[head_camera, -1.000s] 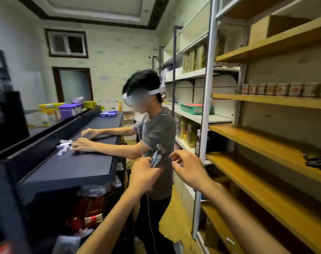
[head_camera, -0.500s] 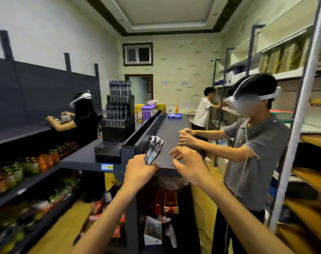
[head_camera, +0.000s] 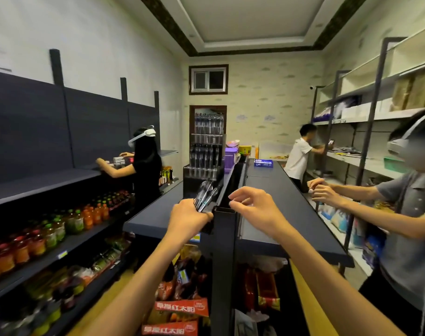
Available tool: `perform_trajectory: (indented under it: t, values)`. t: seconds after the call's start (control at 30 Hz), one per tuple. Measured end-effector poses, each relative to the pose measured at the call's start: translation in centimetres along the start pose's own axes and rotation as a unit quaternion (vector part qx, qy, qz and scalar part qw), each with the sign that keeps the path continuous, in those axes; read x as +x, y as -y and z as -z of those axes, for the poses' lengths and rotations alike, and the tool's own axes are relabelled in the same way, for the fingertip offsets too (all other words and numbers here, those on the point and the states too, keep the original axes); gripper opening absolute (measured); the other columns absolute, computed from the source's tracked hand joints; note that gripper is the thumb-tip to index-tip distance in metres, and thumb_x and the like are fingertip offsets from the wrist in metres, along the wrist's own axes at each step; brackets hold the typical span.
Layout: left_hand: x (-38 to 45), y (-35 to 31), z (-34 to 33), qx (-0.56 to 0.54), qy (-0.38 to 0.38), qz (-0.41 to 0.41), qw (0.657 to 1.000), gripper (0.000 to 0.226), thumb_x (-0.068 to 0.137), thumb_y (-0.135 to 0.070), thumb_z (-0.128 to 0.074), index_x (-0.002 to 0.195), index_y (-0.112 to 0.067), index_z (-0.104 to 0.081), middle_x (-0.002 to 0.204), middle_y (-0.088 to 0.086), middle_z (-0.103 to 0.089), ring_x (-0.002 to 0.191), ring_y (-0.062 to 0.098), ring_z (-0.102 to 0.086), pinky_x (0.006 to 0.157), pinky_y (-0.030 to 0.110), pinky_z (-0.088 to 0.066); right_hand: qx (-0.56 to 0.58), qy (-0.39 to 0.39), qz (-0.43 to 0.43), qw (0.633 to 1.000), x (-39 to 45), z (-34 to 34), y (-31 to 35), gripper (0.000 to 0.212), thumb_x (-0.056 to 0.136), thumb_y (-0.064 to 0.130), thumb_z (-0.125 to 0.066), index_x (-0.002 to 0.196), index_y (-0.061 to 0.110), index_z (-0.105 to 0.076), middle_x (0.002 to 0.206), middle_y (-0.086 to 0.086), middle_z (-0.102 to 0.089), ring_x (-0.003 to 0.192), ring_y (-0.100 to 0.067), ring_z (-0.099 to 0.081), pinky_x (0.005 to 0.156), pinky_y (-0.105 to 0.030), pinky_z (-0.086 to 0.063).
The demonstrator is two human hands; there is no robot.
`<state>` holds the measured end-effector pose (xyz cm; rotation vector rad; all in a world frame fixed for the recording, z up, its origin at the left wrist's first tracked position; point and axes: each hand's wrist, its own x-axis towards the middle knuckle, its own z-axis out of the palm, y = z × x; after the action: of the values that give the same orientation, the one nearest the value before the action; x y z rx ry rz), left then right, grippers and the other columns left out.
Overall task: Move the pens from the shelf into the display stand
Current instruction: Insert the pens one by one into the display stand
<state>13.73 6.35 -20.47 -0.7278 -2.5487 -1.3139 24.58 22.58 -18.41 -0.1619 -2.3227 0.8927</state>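
My left hand [head_camera: 188,218] grips a bundle of several dark pens [head_camera: 206,194], their tips pointing up and away. My right hand [head_camera: 251,208] hovers just right of the bundle with fingers loosely curled, holding nothing. Beyond both hands, on the dark shelf top of the centre island, stands the tiered black display stand [head_camera: 205,151], its upper rows filled with upright pens. The stand's lower front is partly hidden behind the bundle.
The dark centre island [head_camera: 274,197] runs away from me, with a divider post [head_camera: 222,238] right under my hands. A person [head_camera: 400,214] works close on the right, another [head_camera: 143,163] at the left wall shelves, a third [head_camera: 300,156] farther back. Bottles [head_camera: 49,234] line the left shelf.
My view has swung left from the wooden shelves to the centre island, and the display stand has come closer. My left hand keeps its grip on the pens; my right hand stays beside them.
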Motion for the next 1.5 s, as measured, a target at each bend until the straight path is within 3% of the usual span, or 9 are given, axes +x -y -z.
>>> perform_trajectory:
  t: [0.17, 0.27, 0.47, 0.73, 0.9, 1.0, 1.27, 1.37, 1.5]
  values:
    - [5.7, 1.4, 1.4, 0.027, -0.020, -0.012, 0.999, 0.023, 0.079, -0.033, -0.079, 0.072, -0.023, -0.060, 0.070, -0.004, -0.061, 0.079, 0.021, -0.062, 0.062, 0.027, -0.040, 0.068, 0.013, 0.005, 0.998, 5.4, -3.3, 0.8, 0.014, 0.092, 0.027, -0.073, 0.105, 0.022, -0.075, 0.097, 0.004, -0.074, 0.089, -0.010, -0.070, 0.081, -0.029, -0.058]
    - [9.0, 2.0, 2.1, 0.053, -0.022, -0.012, 0.998, 0.023, 0.080, -0.033, -0.079, 0.078, -0.018, -0.062, 0.081, 0.003, -0.067, 0.082, 0.023, -0.063, 0.063, 0.029, -0.043, 0.063, 0.012, 0.008, 0.998, 8.4, -4.6, 0.5, 0.017, 0.092, 0.027, -0.073, 0.107, 0.021, -0.074, 0.099, 0.002, -0.074, 0.090, -0.012, -0.070, 0.083, -0.031, -0.059]
    - [14.2, 3.8, 3.0, 0.033, -0.047, -0.020, 0.998, 0.033, 0.077, -0.027, -0.077, 0.061, -0.020, -0.049, 0.069, 0.003, -0.060, 0.076, 0.027, -0.063, 0.058, 0.029, -0.039, 0.027, 0.000, 0.025, 0.999, 13.0, -6.5, -0.8, 0.016, 0.093, 0.025, -0.072, 0.108, 0.020, -0.073, 0.097, 0.004, -0.073, 0.087, -0.009, -0.069, 0.080, -0.028, -0.058]
    - [19.4, 4.9, 1.3, 0.020, -0.024, -0.065, 0.997, 0.029, 0.077, -0.028, -0.078, 0.063, -0.022, -0.054, 0.065, -0.006, -0.059, 0.069, 0.018, -0.060, 0.050, 0.024, -0.037, 0.107, -0.004, -0.026, 0.994, 16.8, -8.4, -2.5, 0.010, 0.092, 0.025, -0.074, 0.102, 0.024, -0.075, 0.090, 0.004, -0.076, 0.086, -0.011, -0.072, 0.078, -0.027, -0.058]
    - [22.2, 4.9, 0.0, 0.003, 0.029, -0.113, 0.993, 0.026, 0.074, -0.038, -0.075, 0.065, -0.020, -0.059, 0.071, 0.002, -0.067, 0.074, 0.024, -0.066, 0.062, 0.034, -0.050, 0.182, -0.001, -0.068, 0.981, 18.5, -9.5, -2.0, 0.009, 0.091, 0.028, -0.075, 0.100, 0.026, -0.075, 0.088, 0.005, -0.078, 0.083, -0.007, -0.074, 0.066, -0.018, -0.052]
    - [23.2, 5.2, -0.4, -0.012, 0.062, -0.135, 0.989, 0.031, 0.066, -0.050, -0.063, 0.067, -0.019, -0.062, 0.072, 0.002, -0.068, 0.073, 0.025, -0.065, 0.062, 0.037, -0.053, 0.214, 0.012, -0.089, 0.973, 19.5, -10.1, -1.5, 0.015, 0.089, 0.033, -0.077, 0.101, 0.024, -0.075, 0.092, 0.002, -0.079, 0.085, -0.008, -0.074, 0.069, -0.020, -0.053]
    - [25.9, 6.3, -0.7, -0.034, 0.089, -0.158, 0.983, 0.028, 0.066, -0.050, -0.058, 0.062, -0.023, -0.057, 0.068, 0.002, -0.062, 0.076, 0.029, -0.065, 0.058, 0.031, -0.040, 0.214, -0.054, -0.092, 0.971, 21.8, -12.4, -0.9, 0.016, 0.090, 0.022, -0.076, 0.091, 0.007, -0.070, 0.081, -0.009, -0.076, 0.072, -0.017, -0.066, 0.067, -0.030, -0.051]
    - [26.6, 6.4, -0.6, -0.036, 0.098, -0.144, 0.984, 0.024, 0.068, -0.040, -0.070, 0.061, -0.021, -0.056, 0.065, 0.000, -0.061, 0.075, 0.028, -0.065, 0.057, 0.029, -0.040, 0.251, -0.137, -0.099, 0.953, 22.8, -13.0, -0.8, 0.012, 0.093, 0.016, -0.072, 0.088, 0.008, -0.064, 0.086, -0.017, -0.077, 0.074, -0.023, -0.074, 0.063, -0.026, -0.054]
    - [28.0, 7.6, -0.5, -0.034, 0.102, -0.114, 0.988, 0.023, 0.074, -0.027, -0.076, 0.064, -0.017, -0.058, 0.074, 0.009, -0.068, 0.080, 0.029, -0.067, 0.058, 0.030, -0.044, 0.307, -0.232, -0.106, 0.917, 24.3, -11.9, -1.3, 0.011, 0.098, 0.011, -0.065, 0.094, 0.005, -0.057, 0.074, -0.011, -0.074, 0.065, -0.023, -0.075, 0.056, -0.027, -0.059]
